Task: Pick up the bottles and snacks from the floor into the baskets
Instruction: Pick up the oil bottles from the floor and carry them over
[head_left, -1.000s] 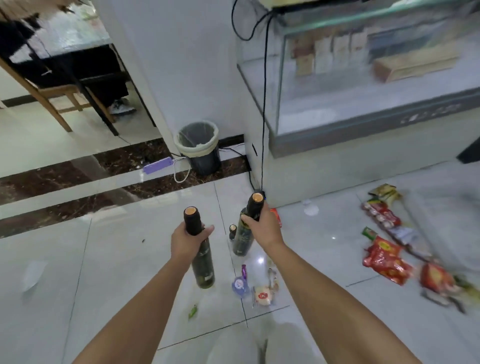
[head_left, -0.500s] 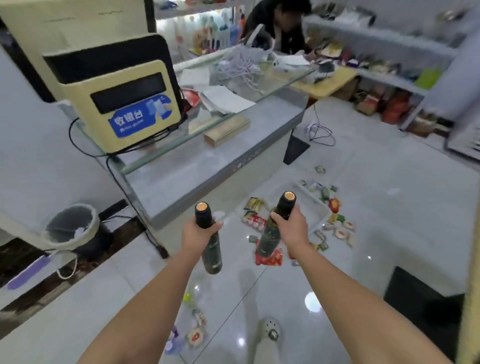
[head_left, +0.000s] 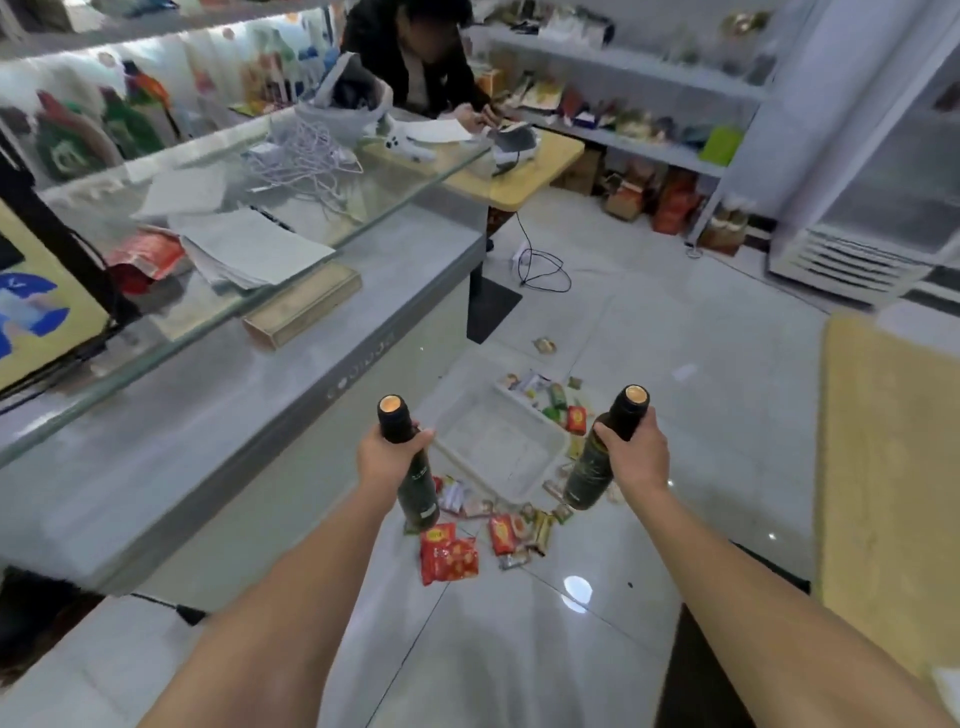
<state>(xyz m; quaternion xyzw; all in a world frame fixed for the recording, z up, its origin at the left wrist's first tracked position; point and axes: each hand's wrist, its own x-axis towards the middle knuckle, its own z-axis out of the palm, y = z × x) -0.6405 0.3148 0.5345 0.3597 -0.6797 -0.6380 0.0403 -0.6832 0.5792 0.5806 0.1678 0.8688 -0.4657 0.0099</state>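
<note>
My left hand grips a dark green bottle by the neck, and my right hand grips a second dark bottle the same way. Both bottles hang upright in the air above the floor. Between and beyond them a pale translucent basket sits on the tiles with nothing visible inside. Red snack packets and several smaller snacks lie in front of it. More snacks lie at its far side.
A glass counter with papers and cables runs along the left. Behind it a person sits at a wooden desk. Shelves of goods line the back wall, a cooler stands at right, and a yellow surface borders the right.
My view has swung right from the bin and wall to the shop floor. Both hands still hold the bottles, now spread wider apart, and the basket with the scattered snacks has come closer.
</note>
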